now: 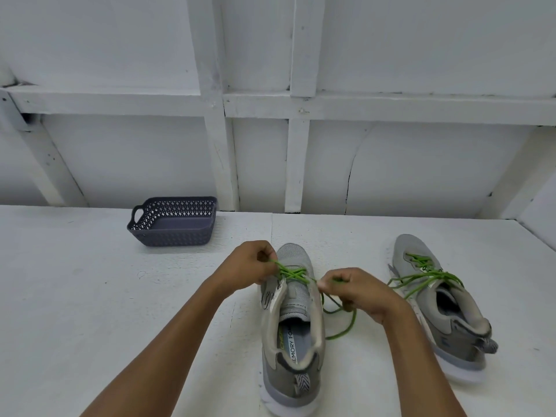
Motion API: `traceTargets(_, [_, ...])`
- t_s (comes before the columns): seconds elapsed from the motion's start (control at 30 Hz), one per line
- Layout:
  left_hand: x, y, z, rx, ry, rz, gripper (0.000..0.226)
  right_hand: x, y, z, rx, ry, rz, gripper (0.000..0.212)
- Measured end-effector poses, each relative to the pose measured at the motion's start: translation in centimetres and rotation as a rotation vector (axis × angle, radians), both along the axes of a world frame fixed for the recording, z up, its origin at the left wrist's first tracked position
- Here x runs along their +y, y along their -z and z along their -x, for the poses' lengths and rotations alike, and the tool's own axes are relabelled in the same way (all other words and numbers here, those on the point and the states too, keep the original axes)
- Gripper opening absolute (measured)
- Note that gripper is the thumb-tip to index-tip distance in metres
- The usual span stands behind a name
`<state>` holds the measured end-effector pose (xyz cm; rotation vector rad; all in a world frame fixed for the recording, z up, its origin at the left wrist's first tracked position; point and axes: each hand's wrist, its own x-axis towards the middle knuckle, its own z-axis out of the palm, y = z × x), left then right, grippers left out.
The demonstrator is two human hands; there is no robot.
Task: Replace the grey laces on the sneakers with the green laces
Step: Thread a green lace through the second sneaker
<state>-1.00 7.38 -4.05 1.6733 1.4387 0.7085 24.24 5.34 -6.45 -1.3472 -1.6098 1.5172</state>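
A grey sneaker (293,329) stands on the white table in front of me, toe pointing away. A green lace (293,273) crosses its lower eyelets. My left hand (251,266) pinches one end of that lace at the shoe's left side. My right hand (355,291) grips the other end on the right, and the slack loops down beside the shoe (346,326). A second grey sneaker (445,320) sits to the right, laced in green (427,272) with loose ends draped over its sides. No grey laces are visible.
A dark grey plastic basket (173,222) stands at the back left of the table, against the white panelled wall. The table's right edge (538,239) runs close behind the second sneaker.
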Motion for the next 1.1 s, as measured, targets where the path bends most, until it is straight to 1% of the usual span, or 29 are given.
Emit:
traceTargets(0.03, [-0.1, 0.0, -0.1, -0.042, -0.009, -0.004, 0.007, -0.1, -0.1, 0.4, -0.038, -0.059, -0.013, 0.017])
traceTargets(0.07, [-0.2, 0.0, -0.2, -0.075, -0.016, -0.011, 0.007, 0.0, -0.2, 0.8, -0.038, -0.060, -0.031, 0.017])
traceTargets(0.13, [-0.3, 0.1, -0.5, -0.129, -0.028, -0.021, 0.008, 0.2, -0.7, 1.4, 0.058, 0.041, -0.037, 0.016])
traceTargets(0.17, [-0.4, 0.3, -0.4, -0.150, -0.037, -0.021, 0.010, 0.2, -1.0, 1.6, 0.160, 0.121, -0.005, 0.018])
traceTargets(0.2, [-0.5, 0.5, -0.4, -0.159, -0.045, -0.024, 0.012, 0.3, -1.3, 1.8, 0.311, 0.209, 0.052, 0.022])
traceTargets(0.23, [-0.5, 0.7, -0.5, -0.155, -0.046, -0.029, 0.014, 0.3, -1.6, 1.6, 0.494, 0.298, 0.121, 0.027])
traceTargets(0.3, [-0.5, 1.3, -0.5, -0.090, -0.038, -0.047, 0.017, 0.5, -1.9, 1.0, 0.854, 0.454, 0.250, 0.034])
traceTargets(0.33, [-0.5, 1.6, -0.6, -0.041, -0.031, -0.064, 0.018, 0.5, -2.0, 0.6, 0.949, 0.519, 0.287, 0.036])
traceTargets(0.37, [-0.6, 1.7, -0.6, 0.005, -0.026, -0.085, 0.019, 0.6, -2.0, 0.2, 0.961, 0.567, 0.303, 0.036])
traceTargets(0.47, [-0.6, 1.6, -0.6, 0.103, -0.016, -0.173, 0.020, 0.7, -1.3, -0.2, 0.823, 0.620, 0.275, 0.032])
traceTargets(0.53, [-0.5, 1.3, -0.6, 0.128, -0.002, -0.207, 0.016, 0.4, -0.8, -0.2, 0.656, 0.555, 0.192, 0.022])
traceTargets(0.6, [-0.4, 0.9, -0.6, 0.122, 0.028, -0.198, 0.012, 0.0, -0.6, 0.2, 0.363, 0.380, 0.083, 0.014])
traceTargets(0.67, [-0.2, 0.5, -0.6, 0.086, 0.060, -0.175, 0.009, -0.3, -0.6, 0.8, 0.091, 0.161, 0.010, 0.017])
traceTargets(0.7, [-0.2, 0.3, -0.7, 0.059, 0.074, -0.158, 0.008, -0.4, -0.8, 1.0, 0.002, 0.078, -0.004, 0.017])
traceTargets(0.77, [0.0, 0.1, -0.6, 0.029, 0.108, -0.121, 0.006, -0.4, -1.2, 1.1, -0.102, -0.018, -0.007, 0.014])
traceTargets(0.83, [0.0, -0.1, -0.3, 0.046, 0.161, -0.074, 0.004, -0.5, -1.4, 1.0, -0.149, -0.066, -0.010, 0.013])
traceTargets(0.87, [0.0, -0.1, -0.2, 0.063, 0.195, -0.054, 0.005, -0.5, -1.4, 1.0, -0.139, -0.061, -0.013, 0.013])
traceTargets(0.93, [-0.2, -0.2, 0.1, 0.075, 0.235, -0.019, 0.008, -0.4, -1.2, 0.9, -0.082, 0.020, -0.042, 0.012])
traceTargets(1.0, [-0.3, -0.3, 0.3, 0.059, 0.240, 0.009, 0.009, -0.3, -0.9, 0.8, -0.054, 0.125, -0.086, 0.014])
traceTargets(1.1, [-0.4, -0.4, 0.2, 0.099, 0.234, 0.010, 0.010, -0.1, -0.7, 0.5, -0.019, 0.236, -0.136, 0.014])
